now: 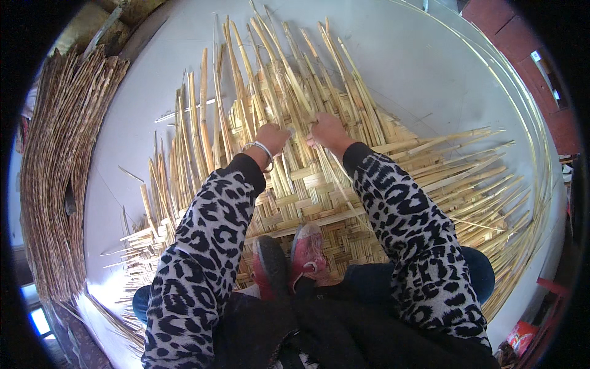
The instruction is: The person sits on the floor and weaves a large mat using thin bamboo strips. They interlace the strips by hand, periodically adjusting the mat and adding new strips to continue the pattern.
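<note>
Head view: nearest, red canvas-like shoes (309, 251) with scuffed toes are planted on the woven mat (310, 181), which is spread on the floor below and between the forearms. Farther up, the left hand (273, 138), ringed by a silvery bangle (263, 147), is held with fingers curled in over the strips; whether one is pinched cannot be told. Just to its right, the right hand (329, 131) is also curled, fingertips bunched low at the strips; its exact grip is hidden. A dry strip could be split if bent too sharply, plaits could be loosened by uneven pulling, and skin could be nicked by thin edges. Flat, pale, glossy plaits are crossed in blocks; beyond the hands, stiff straw-yellow split-cane strips (295, 80) are fanned out, tips jagged. Far left, a rough, brown, pleated bundle (61, 166) is seen; far right, thin curved strips (521, 92) are laid over smooth grey floor (418, 74).
</note>
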Available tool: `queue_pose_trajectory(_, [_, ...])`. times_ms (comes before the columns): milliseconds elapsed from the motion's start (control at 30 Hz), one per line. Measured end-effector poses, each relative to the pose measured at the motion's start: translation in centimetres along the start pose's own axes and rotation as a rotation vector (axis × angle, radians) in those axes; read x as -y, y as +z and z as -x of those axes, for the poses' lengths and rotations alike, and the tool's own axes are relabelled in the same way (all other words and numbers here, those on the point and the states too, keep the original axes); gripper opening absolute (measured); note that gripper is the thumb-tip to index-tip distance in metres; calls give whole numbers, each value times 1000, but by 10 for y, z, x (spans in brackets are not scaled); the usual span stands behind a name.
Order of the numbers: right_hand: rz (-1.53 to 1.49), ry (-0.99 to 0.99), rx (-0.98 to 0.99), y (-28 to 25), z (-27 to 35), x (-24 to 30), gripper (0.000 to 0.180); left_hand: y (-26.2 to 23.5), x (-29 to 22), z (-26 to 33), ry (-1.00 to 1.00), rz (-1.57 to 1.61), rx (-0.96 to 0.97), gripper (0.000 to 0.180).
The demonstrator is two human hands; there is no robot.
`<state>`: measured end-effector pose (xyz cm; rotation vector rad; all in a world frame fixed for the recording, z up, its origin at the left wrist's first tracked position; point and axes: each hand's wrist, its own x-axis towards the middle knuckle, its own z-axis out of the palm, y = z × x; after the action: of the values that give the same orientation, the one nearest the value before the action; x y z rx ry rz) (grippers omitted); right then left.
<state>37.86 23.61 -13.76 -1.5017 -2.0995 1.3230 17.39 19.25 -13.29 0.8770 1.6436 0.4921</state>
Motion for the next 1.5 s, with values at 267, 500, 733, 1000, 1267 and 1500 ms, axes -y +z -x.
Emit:
queue_pose_trajectory(267, [-113, -18, -230, 3, -12, -11, 17, -2, -26, 18, -34, 24, -51, 25])
queue_pose_trajectory(500, [-343, 139, -75, -4, 10, 9, 15, -8, -50, 56, 136, -1, -61, 41])
queue_pose_trajectory(733, [-693, 330, -56, -22, 26, 40, 9, 12, -36, 61, 444, -461, -332, 31])
queue_pose_trajectory(1000, [-702, 354, -101, -27, 42, 48, 20, 7, -35, 40, 155, 29, -163, 40])
queue_pose_trajectory(1267, [-635, 292, -85, -28, 54, 60, 17, -1, -42, 34, 34, 528, 168, 40])
queue_pose_trajectory(1500, [-492, 255, -87, -22, 52, 51, 17, -15, -71, 42, 105, 1090, 105, 46])
